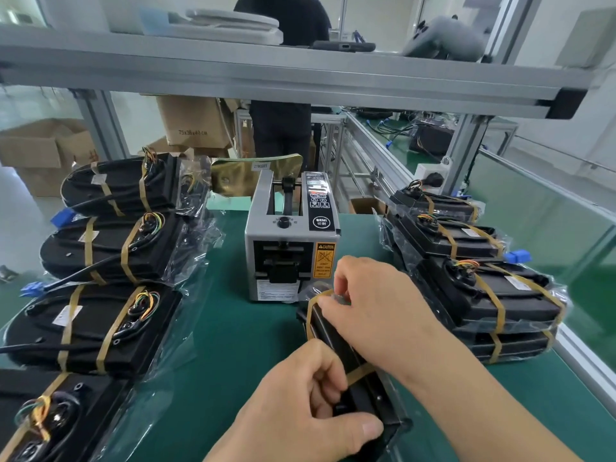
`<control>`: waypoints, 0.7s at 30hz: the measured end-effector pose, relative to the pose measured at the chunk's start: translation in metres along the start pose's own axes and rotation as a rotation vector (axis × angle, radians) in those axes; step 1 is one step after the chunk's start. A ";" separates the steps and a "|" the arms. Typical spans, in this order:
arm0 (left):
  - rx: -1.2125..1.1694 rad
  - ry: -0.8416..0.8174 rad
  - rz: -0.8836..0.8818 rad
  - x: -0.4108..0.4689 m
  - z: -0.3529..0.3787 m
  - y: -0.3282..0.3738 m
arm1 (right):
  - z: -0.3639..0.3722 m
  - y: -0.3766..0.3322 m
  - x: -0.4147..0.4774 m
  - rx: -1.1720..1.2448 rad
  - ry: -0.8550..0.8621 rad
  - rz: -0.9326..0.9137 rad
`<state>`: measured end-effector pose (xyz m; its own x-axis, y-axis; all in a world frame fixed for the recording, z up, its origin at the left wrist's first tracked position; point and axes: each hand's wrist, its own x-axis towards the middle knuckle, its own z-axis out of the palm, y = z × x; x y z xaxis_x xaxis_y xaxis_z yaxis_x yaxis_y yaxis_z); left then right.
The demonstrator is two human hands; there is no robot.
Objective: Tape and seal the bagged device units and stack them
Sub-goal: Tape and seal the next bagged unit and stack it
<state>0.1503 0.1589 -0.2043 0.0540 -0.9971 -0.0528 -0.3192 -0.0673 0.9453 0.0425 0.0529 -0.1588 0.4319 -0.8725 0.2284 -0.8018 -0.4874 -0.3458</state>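
Unit, bagged and on edge at six o'clock of the tape dispenser, is gripped at its near end by the left hand, seemingly to steady it while the right hand pinches tape onto the far end.

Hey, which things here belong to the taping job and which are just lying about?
In the job: bagged unit held by left hand and right hand; tape dispenser; taped units at left; taped stack at right.
Lying about: cardboard boxes; white trays and grey device on shelf.
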 end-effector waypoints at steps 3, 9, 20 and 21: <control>-0.001 0.002 -0.011 0.000 -0.001 0.000 | -0.002 0.006 0.003 0.037 -0.013 0.000; -0.044 -0.055 -0.010 0.001 -0.006 -0.001 | -0.002 0.018 0.000 0.099 -0.077 0.057; 0.013 -0.040 -0.024 0.001 -0.005 0.000 | -0.018 -0.008 -0.001 -0.168 -0.064 -0.085; 0.013 -0.041 -0.023 0.001 -0.005 -0.001 | -0.018 -0.008 -0.001 -0.181 -0.065 -0.078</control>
<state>0.1551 0.1581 -0.2035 0.0228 -0.9958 -0.0883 -0.3301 -0.0909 0.9395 0.0410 0.0584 -0.1401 0.5170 -0.8354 0.1865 -0.8233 -0.5450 -0.1589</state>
